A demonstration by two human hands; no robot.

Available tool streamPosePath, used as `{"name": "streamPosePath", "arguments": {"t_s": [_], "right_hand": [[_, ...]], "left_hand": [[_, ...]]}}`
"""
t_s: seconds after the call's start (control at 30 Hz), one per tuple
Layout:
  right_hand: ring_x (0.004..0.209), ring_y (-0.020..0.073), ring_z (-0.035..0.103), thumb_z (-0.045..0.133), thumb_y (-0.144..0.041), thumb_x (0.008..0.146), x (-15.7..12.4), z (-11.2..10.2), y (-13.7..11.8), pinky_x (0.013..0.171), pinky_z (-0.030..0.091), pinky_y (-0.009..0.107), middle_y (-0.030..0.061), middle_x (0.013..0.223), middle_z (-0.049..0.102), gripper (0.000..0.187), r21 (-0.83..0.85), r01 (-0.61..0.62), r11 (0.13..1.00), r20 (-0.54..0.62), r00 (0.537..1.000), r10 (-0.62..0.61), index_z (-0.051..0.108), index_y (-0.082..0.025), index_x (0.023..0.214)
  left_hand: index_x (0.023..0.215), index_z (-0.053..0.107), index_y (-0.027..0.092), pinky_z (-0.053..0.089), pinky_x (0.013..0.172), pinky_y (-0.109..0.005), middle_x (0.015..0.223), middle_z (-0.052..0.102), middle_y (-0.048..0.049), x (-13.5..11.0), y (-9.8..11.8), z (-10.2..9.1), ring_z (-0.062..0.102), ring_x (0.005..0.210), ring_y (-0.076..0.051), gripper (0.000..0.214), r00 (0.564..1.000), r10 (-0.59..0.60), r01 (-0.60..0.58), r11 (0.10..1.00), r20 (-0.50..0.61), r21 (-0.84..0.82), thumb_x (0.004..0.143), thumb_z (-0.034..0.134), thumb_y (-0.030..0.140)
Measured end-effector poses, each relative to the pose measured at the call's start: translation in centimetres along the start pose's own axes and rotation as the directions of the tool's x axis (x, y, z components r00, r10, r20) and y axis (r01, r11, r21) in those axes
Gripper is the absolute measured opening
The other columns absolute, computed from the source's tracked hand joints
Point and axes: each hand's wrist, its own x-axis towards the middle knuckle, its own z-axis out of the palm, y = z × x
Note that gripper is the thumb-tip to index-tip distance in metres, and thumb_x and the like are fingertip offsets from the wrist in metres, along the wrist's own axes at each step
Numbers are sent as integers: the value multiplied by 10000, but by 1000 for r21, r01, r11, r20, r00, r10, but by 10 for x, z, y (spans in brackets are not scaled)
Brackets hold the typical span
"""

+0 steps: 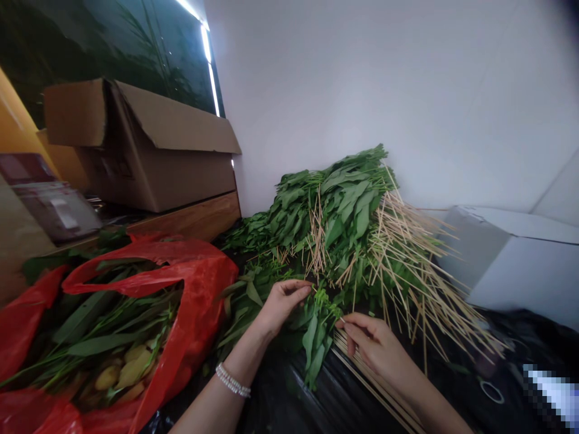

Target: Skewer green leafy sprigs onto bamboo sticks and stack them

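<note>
My left hand (283,304) curls its fingers around a small bunch of green leafy stems (316,331) lying on black plastic sheeting (289,398). My right hand (373,343) pinches the tip of a thin bamboo skewer (375,386) right beside those leaves; more loose skewers lie under that hand. Behind both hands rises a big pile of leafy greens threaded on skewers (348,223), their bare wooden ends fanning out to the right. A beaded bracelet (232,381) is on my left wrist.
An open red plastic bag (199,295) at the left holds long green stalks and yellowish leaves. A cardboard box (149,150) sits on a wooden ledge behind it. A white box (520,259) stands at the right against a white wall.
</note>
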Motion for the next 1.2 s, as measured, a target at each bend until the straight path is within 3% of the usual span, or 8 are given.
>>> {"name": "streamPosePath", "arguments": {"t_s": [0.23, 0.4, 1.2], "right_hand": [[413, 76, 355, 462, -418, 856, -1, 2, -2, 436, 216, 217, -26, 509, 554, 323, 16, -12, 1000, -24, 1000, 13, 624, -148, 928], [357, 60, 293, 463, -440, 836, -1, 2, -5, 395, 188, 213, -28, 512, 554, 349, 63, -61, 996, 7, 998, 61, 617, -143, 935], [382, 73, 332, 474, -441, 840, -1, 2, 1, 421, 218, 219, -27, 500, 552, 350, 60, -28, 998, 1, 1000, 28, 637, -145, 933]], "left_hand": [[827, 741, 127, 347, 512, -204, 678, 670, -42, -1, 2, 2, 466, 529, -82, 369, 1000, 25, -24, 999, -17, 44, 594, 773, 411], [770, 744, 132, 369, 558, -209, 630, 662, -23, -2, 3, 4, 495, 558, -92, 309, 998, 56, -52, 994, -32, 98, 585, 780, 376], [785, 743, 136, 395, 574, -224, 677, 686, -37, -1, 2, 2, 524, 579, -114, 311, 996, 68, -60, 992, -65, 112, 579, 779, 367]]}}
